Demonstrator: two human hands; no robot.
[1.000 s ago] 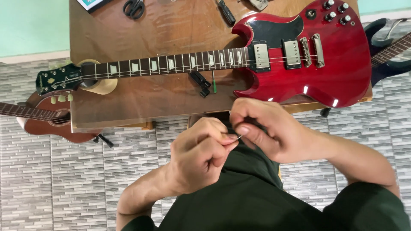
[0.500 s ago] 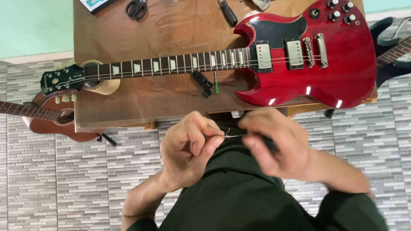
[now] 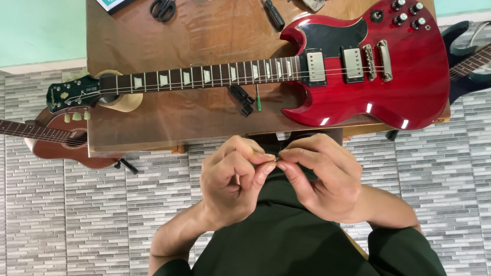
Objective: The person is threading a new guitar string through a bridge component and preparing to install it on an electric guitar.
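My left hand (image 3: 232,176) and my right hand (image 3: 319,176) meet in front of my chest, just below the table's near edge. Their fingertips pinch one tiny metal piece (image 3: 276,159) between them; it is too small to tell what it is. A red electric guitar (image 3: 358,66) lies flat on the brown wooden table (image 3: 169,120), body to the right. Its dark neck (image 3: 199,76) runs left to a black headstock (image 3: 71,93) that hangs past the table's left edge.
A tape roll (image 3: 123,102) props the neck. On the table lie a black clip-like tool (image 3: 241,98), a green-handled tool (image 3: 258,99), scissors (image 3: 162,8) and a screwdriver (image 3: 273,14). A brown guitar (image 3: 61,138) lies at left on the grey floor, a dark one (image 3: 468,56) at right.
Both hands have dropped slightly lower and drawn together, fingertips now touching around the small piece. The thin wire end seen sticking out earlier no longer shows.
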